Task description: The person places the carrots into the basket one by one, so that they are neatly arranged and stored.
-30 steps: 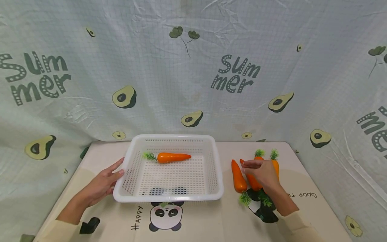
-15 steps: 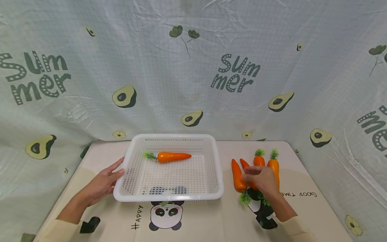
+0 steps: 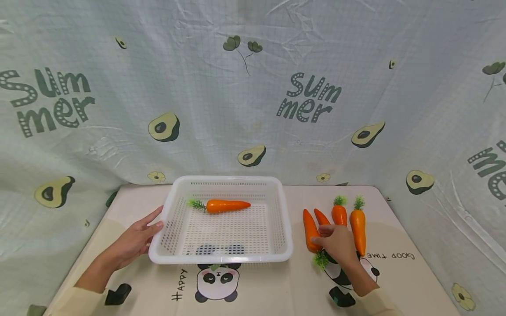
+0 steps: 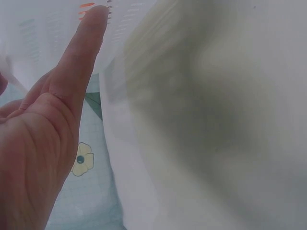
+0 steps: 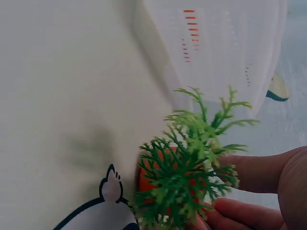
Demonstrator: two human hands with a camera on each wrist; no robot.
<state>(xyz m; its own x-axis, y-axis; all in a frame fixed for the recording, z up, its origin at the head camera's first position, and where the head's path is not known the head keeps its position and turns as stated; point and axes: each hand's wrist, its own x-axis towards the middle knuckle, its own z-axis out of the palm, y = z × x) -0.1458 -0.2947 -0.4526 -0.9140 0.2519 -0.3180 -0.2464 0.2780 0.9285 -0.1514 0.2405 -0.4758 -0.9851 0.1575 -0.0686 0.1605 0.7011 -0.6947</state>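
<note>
My left hand (image 3: 132, 243) lies along the left wall of a white plastic basket (image 3: 286, 228), a straight finger (image 4: 81, 57) against that wall in the left wrist view. Inside the basket lies one carrot (image 3: 227, 206) with green leaves. At the right, my right hand (image 3: 341, 243) is low over the carrots, thumb apart from the fingers. Its thumb is right at the leftmost carrot (image 3: 310, 226), and its fingers cover much of a second carrot (image 3: 322, 216). In the right wrist view, green leaves (image 5: 177, 187) hide the thumb's tip and parts of the fingers.
Two more carrots, one orange (image 3: 339, 214) and one lighter (image 3: 358, 230), lie to the right with leaves pointing away. A table covering (image 3: 261, 289) with panda prints lies beneath. A pale printed curtain (image 3: 221, 96) hangs behind and at both sides.
My right hand has moved slightly toward me and left, its thumb now parted from the fingers by the leftmost carrot. The left hand and the basket have stayed put.
</note>
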